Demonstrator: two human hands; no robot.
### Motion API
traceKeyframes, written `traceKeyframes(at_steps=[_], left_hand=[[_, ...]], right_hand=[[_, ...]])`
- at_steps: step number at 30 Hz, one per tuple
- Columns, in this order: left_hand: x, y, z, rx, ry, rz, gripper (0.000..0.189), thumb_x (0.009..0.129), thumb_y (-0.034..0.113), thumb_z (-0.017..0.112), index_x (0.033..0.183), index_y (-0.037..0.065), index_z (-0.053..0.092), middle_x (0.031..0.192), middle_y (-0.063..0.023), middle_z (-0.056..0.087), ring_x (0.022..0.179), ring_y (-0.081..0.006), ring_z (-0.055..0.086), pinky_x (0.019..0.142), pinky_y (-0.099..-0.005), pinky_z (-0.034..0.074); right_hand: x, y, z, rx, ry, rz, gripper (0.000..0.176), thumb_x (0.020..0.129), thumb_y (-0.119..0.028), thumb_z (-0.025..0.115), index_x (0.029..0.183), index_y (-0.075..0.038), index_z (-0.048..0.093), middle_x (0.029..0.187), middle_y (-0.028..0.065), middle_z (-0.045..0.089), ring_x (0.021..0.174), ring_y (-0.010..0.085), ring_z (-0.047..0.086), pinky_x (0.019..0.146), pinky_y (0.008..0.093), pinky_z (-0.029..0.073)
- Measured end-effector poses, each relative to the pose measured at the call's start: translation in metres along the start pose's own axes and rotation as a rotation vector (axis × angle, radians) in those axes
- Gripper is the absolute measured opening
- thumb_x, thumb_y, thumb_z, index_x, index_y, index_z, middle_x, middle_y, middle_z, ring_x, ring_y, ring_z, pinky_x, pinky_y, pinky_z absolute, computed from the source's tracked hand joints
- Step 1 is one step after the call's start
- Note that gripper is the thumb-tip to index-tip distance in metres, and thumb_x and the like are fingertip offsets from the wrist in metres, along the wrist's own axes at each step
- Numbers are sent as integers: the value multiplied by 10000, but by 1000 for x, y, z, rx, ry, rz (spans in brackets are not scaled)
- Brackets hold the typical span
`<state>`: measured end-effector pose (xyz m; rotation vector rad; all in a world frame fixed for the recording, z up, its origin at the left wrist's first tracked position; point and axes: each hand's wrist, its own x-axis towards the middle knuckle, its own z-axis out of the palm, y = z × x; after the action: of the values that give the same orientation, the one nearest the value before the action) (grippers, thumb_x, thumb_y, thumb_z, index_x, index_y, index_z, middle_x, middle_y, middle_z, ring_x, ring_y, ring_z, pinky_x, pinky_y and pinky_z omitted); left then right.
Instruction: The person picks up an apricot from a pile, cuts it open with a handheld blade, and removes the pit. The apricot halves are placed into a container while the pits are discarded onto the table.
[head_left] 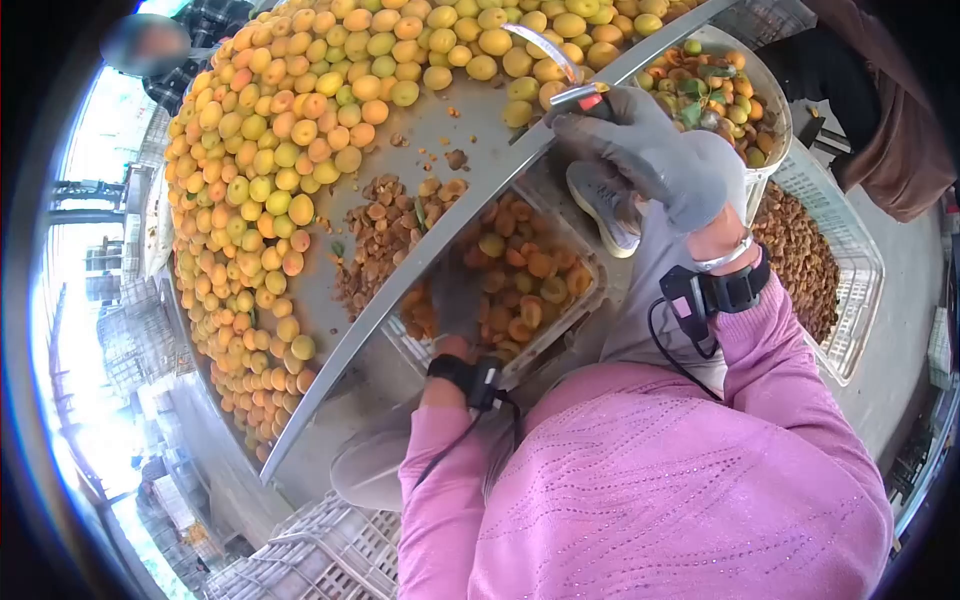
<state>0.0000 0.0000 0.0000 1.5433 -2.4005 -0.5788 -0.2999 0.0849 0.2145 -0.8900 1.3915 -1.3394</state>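
Note:
My right hand (655,150), in a grey glove, is closed around the handle of a curved knife (545,45) above the table's metal edge. The blade arcs up and to the left over the apricots (380,42). Below the rim, my left hand (457,295), also gloved, reaches down into a white crate (570,325) of halved apricots (525,285). Shadow and blur hide its fingers, so I cannot see whether it holds anything. A pile of brown apricot pits (385,225) lies on the metal table (425,130) near its edge.
A white bucket (785,110) with apricots and leaves stands at upper right. Beside it is a crate (865,330) full of brown pits (790,250). Another white crate (320,555) is at lower left. Other people (145,45) are at the top corners.

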Motion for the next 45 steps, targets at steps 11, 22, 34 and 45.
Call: traceKeyframes(at_steps=[11, 22, 34, 45], left_hand=[[-44, -25, -52, 658, -291, 655, 499, 909, 383, 579, 1373, 206, 529, 1430, -208, 418, 1334, -388, 406, 1087, -461, 363], [-42, -47, -86, 222, -201, 190, 509, 901, 240, 560, 1396, 144, 486, 1371, -176, 517, 1242, -388, 505, 968, -475, 478], [-68, 3, -115, 353, -422, 344, 516, 850, 216, 591, 1327, 33, 511, 1162, -242, 606, 1031, -385, 610, 877, -462, 490], [42, -24, -238, -393, 278, -66, 299, 845, 214, 648, 1060, 7, 653, 869, -183, 691, 856, -334, 675, 783, -396, 524]], right_hand=[[15, 10, 19, -20, -111, 20, 287, 861, -271, 732, 940, -14, 630, 625, -41, 523, 486, 27, 455, 433, 199, 349], [23, 14, 37, -153, -71, 26, 265, 881, -239, 695, 974, 5, 650, 748, -34, 589, 627, 37, 499, 545, 209, 401], [39, 26, 71, 37, 31, -28, 220, 902, -137, 664, 1052, 6, 589, 831, -16, 582, 676, 49, 505, 588, 210, 427], [43, 33, 95, 248, -164, -19, 347, 988, -359, 575, 1130, -43, 594, 697, -53, 506, 561, 42, 452, 498, 192, 348]])
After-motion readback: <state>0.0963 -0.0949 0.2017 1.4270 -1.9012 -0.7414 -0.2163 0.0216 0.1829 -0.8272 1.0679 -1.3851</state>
